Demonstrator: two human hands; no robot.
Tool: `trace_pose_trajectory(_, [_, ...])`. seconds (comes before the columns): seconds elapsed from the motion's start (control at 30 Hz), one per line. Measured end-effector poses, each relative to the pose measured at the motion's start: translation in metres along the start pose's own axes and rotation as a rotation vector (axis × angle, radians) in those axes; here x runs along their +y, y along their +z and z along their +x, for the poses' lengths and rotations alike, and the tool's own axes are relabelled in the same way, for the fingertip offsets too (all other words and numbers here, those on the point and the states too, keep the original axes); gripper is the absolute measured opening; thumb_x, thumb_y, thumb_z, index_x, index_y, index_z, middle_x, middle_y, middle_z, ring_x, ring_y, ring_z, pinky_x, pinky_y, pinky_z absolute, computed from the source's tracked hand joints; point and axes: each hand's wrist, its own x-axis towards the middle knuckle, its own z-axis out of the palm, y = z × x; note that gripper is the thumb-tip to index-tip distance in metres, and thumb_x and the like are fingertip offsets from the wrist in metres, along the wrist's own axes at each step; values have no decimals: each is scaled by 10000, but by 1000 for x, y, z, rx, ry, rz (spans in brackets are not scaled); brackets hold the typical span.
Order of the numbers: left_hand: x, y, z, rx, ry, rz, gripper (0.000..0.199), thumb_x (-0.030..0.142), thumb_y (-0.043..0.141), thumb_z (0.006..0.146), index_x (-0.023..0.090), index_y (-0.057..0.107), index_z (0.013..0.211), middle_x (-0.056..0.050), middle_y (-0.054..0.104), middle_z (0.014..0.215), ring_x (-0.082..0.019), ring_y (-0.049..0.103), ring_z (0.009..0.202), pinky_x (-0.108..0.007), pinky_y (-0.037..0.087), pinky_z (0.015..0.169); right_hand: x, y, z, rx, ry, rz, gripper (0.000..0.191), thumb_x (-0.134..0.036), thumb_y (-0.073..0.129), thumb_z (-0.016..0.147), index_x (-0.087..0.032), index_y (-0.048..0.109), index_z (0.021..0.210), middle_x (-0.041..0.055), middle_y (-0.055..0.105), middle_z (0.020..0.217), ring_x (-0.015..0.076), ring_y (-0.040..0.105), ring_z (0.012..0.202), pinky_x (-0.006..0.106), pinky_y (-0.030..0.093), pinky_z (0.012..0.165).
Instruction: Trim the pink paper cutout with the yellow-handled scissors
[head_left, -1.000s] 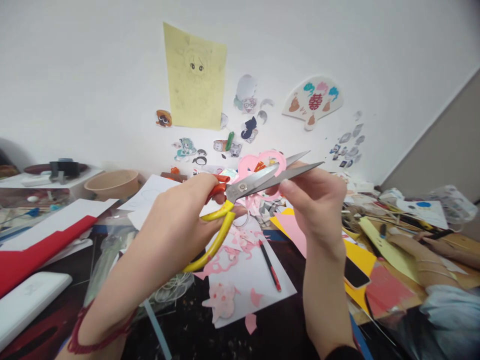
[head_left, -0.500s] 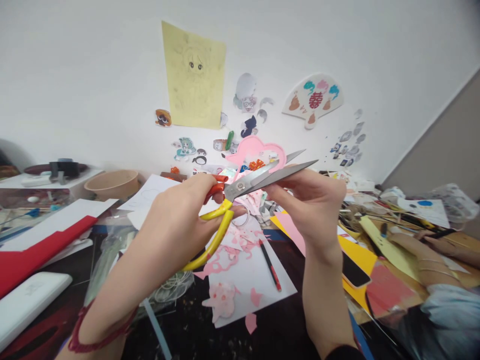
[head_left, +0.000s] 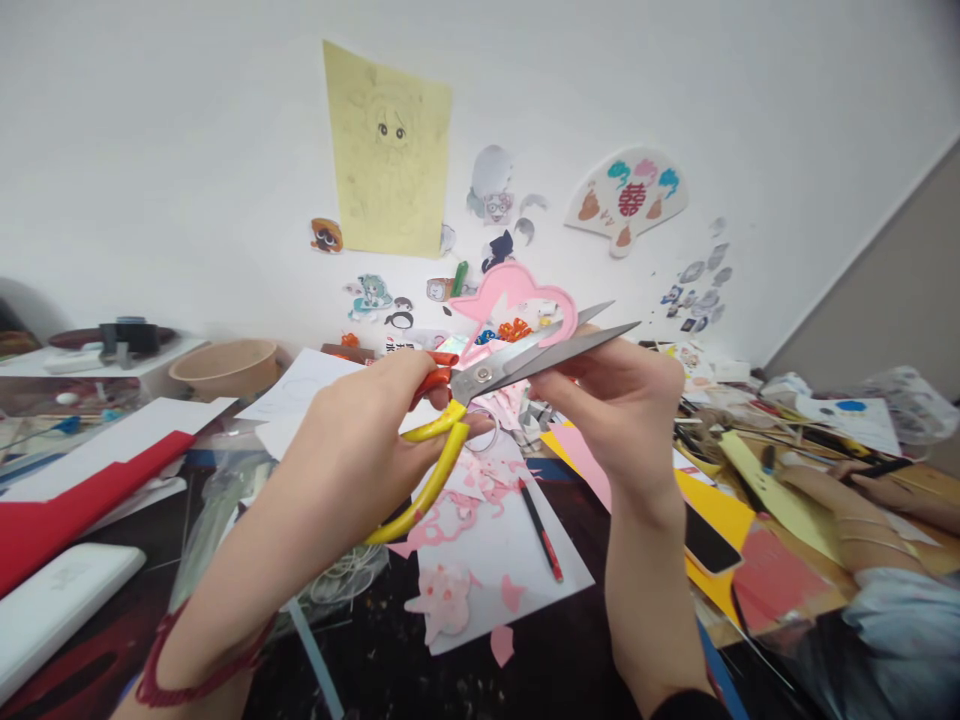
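Note:
My left hand (head_left: 375, 425) is closed on the handles of a large pair of scissors (head_left: 484, 376), one handle red and the other yellow. The blades are parted and point up to the right. A curved pink paper cutout (head_left: 504, 288) stands up behind the blades, its right end curling down beside them. My right hand (head_left: 615, 400) pinches the paper behind the blades; its fingertips are partly hidden there. Below lies a white sheet (head_left: 517, 590) with pink scraps (head_left: 448, 520), a pink paper figure (head_left: 444, 600) and a black and red pen (head_left: 541, 530).
On the left are a red folder (head_left: 90, 510), a white power bank (head_left: 67, 610) and a tan bowl (head_left: 225, 370). On the right lie a phone (head_left: 711, 537), yellow paper (head_left: 780, 490) and another person's arm (head_left: 855, 510). Drawings hang on the wall behind.
The pink cutout has turned and shifted slightly, its top now higher and its right end further right. My right hand has moved slightly left; the scissors have barely moved.

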Motion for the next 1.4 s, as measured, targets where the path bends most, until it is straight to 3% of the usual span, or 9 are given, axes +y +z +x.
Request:
trace_pose_trajectory(0.17, [-1, 0, -1, 20, 8, 3, 383, 586, 557, 871, 212, 494, 825, -21, 581, 757, -168, 473, 626, -292, 319, 573, -3, -8, 4, -54, 56, 110, 26, -180, 742, 810, -204, 753, 806, -21, 663, 662, 106, 609, 559, 268, 522, 528])
trace_pose_trajectory(0.33, [-4, 2, -3, 15, 19, -11, 337, 537, 581, 874, 210, 503, 853, -28, 600, 822, -177, 497, 676, -302, 339, 612, -3, -5, 5, 14, 39, 127, 63, -170, 739, 811, -205, 739, 758, -22, 647, 657, 96, 592, 542, 255, 514, 506])
trace_pose_trajectory(0.53, [-3, 2, -2, 8, 1, -59, 352, 552, 598, 862, 215, 498, 836, -17, 614, 810, -187, 531, 685, -314, 347, 617, -1, -7, 5, -22, 16, 191, 58, -162, 773, 785, -216, 757, 797, -27, 656, 666, 93, 586, 532, 257, 518, 491])
trace_pose_trajectory(0.9, [-1, 1, -2, 32, 25, -29, 357, 554, 593, 865, 212, 501, 820, -13, 601, 762, -169, 515, 641, -293, 341, 579, -1, -2, 4, 46, 3, 167, 114, -114, 742, 772, -227, 746, 753, -32, 650, 660, 92, 573, 524, 256, 510, 487])
trace_pose_trajectory(1.2, [2, 1, -2, 40, 24, -14, 389, 568, 580, 872, 215, 455, 767, 2, 549, 714, -150, 464, 602, -282, 319, 562, 0, 3, 3, 106, -40, 175, 121, -110, 737, 772, -229, 754, 760, -36, 657, 656, 91, 581, 515, 261, 516, 477])
trace_pose_trajectory(1.4, [5, 1, -4, 60, -19, -5, 415, 567, 568, 869, 231, 383, 710, 39, 414, 616, -130, 347, 528, -277, 277, 524, 4, 10, 1, 194, -104, 114, 94, -151, 748, 767, -245, 745, 769, -29, 681, 680, 110, 605, 548, 275, 541, 495])
